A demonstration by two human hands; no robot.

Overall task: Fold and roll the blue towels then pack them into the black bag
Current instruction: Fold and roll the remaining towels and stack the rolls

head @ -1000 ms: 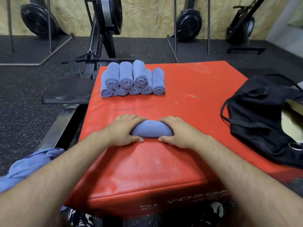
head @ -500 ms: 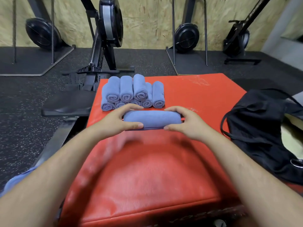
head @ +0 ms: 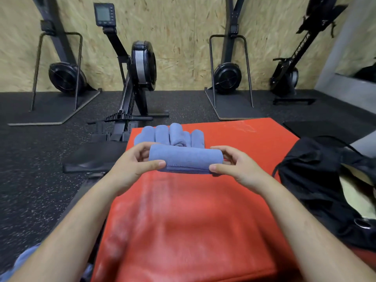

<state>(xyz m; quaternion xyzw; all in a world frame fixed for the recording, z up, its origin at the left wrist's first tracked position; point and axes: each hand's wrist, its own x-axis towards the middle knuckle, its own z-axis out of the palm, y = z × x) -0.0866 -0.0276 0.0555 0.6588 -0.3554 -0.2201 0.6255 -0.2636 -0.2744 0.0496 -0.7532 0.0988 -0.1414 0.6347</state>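
Both hands are up over the red padded vinyl box [head: 193, 220], and between them is a rolled blue terry towel [head: 185, 159], lying crosswise above the box's far half. The left hand [head: 132, 167] pinches the left end, thumb on the near side, fingers curled behind. The right hand [head: 242, 169] pinches the right end the same way.

Right behind that roll, at the box's far left corner, sits a stack of rolled blue towels [head: 177, 135], its lower rolls hidden by the one in hand. On the box's right edge slumps the black fabric bag [head: 317, 180], mouth gaping, something pale showing inside. Off the near left corner there's a loose blue cloth [head: 24, 259], too blurred to say more.

Along the box's left side lies a black rowing machine [head: 140, 68], its flat black seat pad [head: 95, 157] just beside the box, its flywheel and monitor rising beyond the far left corner. Past the far edge, more black rowers [head: 227, 78] stand stored upright.

The box top is scuffed, with whitish smears. Around it is black speckled rubber flooring [head: 30, 180], and at the back a pale chipboard wall [head: 183, 37].
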